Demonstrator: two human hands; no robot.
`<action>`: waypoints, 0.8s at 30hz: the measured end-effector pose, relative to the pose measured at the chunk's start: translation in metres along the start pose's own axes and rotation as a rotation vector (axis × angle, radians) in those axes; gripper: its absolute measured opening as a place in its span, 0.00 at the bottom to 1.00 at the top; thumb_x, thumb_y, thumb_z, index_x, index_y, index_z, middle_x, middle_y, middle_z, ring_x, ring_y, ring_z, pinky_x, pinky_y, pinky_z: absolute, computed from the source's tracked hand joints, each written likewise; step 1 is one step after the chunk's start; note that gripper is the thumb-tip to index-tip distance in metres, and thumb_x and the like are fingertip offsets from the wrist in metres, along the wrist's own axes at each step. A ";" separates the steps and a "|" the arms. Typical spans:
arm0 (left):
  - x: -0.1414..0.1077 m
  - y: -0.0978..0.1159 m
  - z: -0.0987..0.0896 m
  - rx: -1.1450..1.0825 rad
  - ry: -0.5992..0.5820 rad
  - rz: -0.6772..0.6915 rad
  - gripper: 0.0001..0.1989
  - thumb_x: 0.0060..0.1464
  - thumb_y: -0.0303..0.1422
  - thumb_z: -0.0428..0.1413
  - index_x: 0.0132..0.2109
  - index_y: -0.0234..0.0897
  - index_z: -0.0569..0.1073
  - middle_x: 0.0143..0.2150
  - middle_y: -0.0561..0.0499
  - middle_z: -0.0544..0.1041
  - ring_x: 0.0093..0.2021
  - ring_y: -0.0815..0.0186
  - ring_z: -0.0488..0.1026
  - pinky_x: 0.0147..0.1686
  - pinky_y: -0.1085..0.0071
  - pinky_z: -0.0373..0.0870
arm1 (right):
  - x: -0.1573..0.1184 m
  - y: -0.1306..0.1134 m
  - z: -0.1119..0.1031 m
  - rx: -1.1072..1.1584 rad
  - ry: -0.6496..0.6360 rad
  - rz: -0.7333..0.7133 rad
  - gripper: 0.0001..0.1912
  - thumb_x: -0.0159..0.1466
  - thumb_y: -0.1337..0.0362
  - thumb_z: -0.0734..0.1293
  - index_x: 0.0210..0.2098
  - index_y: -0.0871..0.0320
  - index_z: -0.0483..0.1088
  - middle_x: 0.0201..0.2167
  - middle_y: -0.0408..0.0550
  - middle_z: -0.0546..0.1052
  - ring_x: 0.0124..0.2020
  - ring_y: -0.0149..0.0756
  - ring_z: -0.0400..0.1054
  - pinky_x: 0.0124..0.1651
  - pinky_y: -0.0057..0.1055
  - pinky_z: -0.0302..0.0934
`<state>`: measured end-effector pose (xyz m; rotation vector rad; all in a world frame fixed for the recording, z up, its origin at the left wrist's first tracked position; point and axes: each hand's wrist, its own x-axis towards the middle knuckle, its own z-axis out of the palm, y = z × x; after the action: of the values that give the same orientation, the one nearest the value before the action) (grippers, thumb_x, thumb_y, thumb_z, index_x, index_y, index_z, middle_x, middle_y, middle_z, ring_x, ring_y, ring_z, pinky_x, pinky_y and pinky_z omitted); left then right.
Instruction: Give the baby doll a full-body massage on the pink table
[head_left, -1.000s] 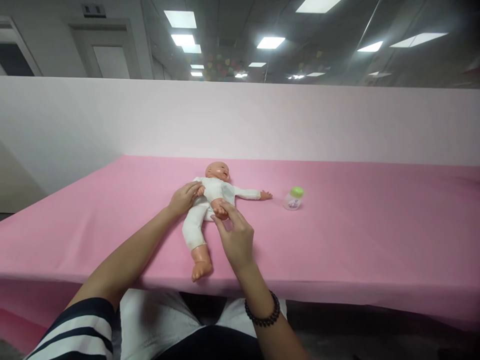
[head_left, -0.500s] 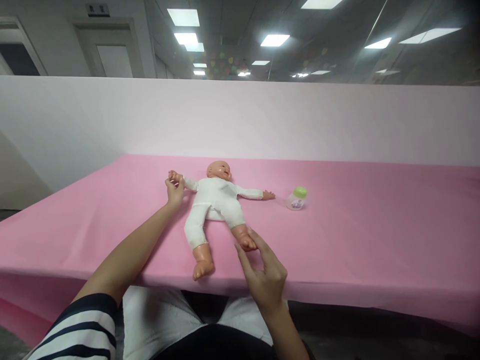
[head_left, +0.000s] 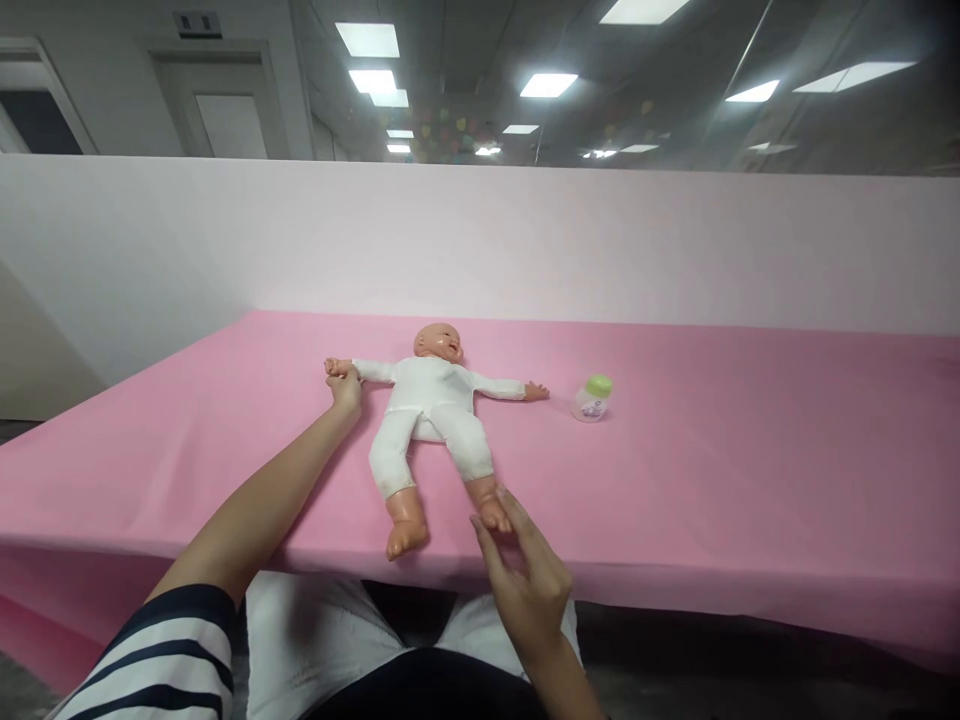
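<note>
Plastic baby doll (head_left: 431, 400) lies face up on a pink-covered counter (head_left: 750, 480), mid-width, head toward the far edge, arms spread, dressed in a white sleepsuit (head_left: 431, 420). The doll's right foot (head_left: 405, 530) sits just short of the near edge. The doll's left foot (head_left: 491, 512) lies a little farther in.

The left hand (head_left: 345, 392) is closed around the doll's right hand (head_left: 338, 368), at the end of the outstretched arm. The right hand (head_left: 526, 590) is at the near edge, its thumb and forefinger apart on either side of the doll's left foot. Contact with the foot cannot be confirmed.

A baby bottle (head_left: 592, 400) with a green cap stands upright just beyond the doll's left hand (head_left: 535, 391), not touching it. Open pink cover extends from the bottle to the right end of the counter, and also left of the left hand. A white partition (head_left: 480, 240) runs along the far edge.
</note>
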<state>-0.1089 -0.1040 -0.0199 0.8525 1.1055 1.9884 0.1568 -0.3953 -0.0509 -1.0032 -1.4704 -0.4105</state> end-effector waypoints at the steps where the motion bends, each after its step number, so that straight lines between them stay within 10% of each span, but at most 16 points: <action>1: -0.004 0.004 0.003 0.018 0.025 0.013 0.13 0.61 0.31 0.59 0.44 0.43 0.60 0.45 0.48 0.73 0.46 0.65 0.78 0.50 0.63 0.77 | 0.007 0.000 0.002 0.007 -0.003 0.022 0.28 0.66 0.72 0.74 0.65 0.56 0.72 0.52 0.54 0.83 0.47 0.45 0.82 0.52 0.38 0.79; 12: -0.050 0.038 0.006 0.562 -0.801 0.577 0.16 0.57 0.35 0.63 0.53 0.43 0.77 0.57 0.43 0.80 0.63 0.52 0.74 0.68 0.50 0.67 | 0.085 -0.014 0.054 0.234 -0.206 0.191 0.18 0.70 0.63 0.71 0.58 0.56 0.76 0.51 0.53 0.84 0.50 0.44 0.81 0.54 0.38 0.78; 17: -0.045 0.035 0.001 0.686 -0.768 0.687 0.17 0.61 0.36 0.59 0.57 0.43 0.75 0.59 0.43 0.79 0.62 0.51 0.75 0.65 0.49 0.70 | 0.085 -0.014 0.056 0.265 -0.207 0.221 0.18 0.69 0.63 0.71 0.58 0.57 0.76 0.51 0.53 0.83 0.50 0.43 0.81 0.54 0.37 0.78; 24: -0.034 0.031 0.004 0.332 -0.413 0.472 0.21 0.59 0.36 0.64 0.57 0.43 0.68 0.58 0.43 0.76 0.58 0.55 0.76 0.61 0.55 0.73 | 0.064 -0.008 0.015 0.117 -0.100 0.122 0.20 0.69 0.62 0.73 0.59 0.56 0.75 0.49 0.51 0.84 0.46 0.42 0.83 0.52 0.35 0.79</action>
<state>-0.0949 -0.1425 0.0027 1.7456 1.0675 1.8738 0.1493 -0.3669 0.0085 -1.0255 -1.4956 -0.1866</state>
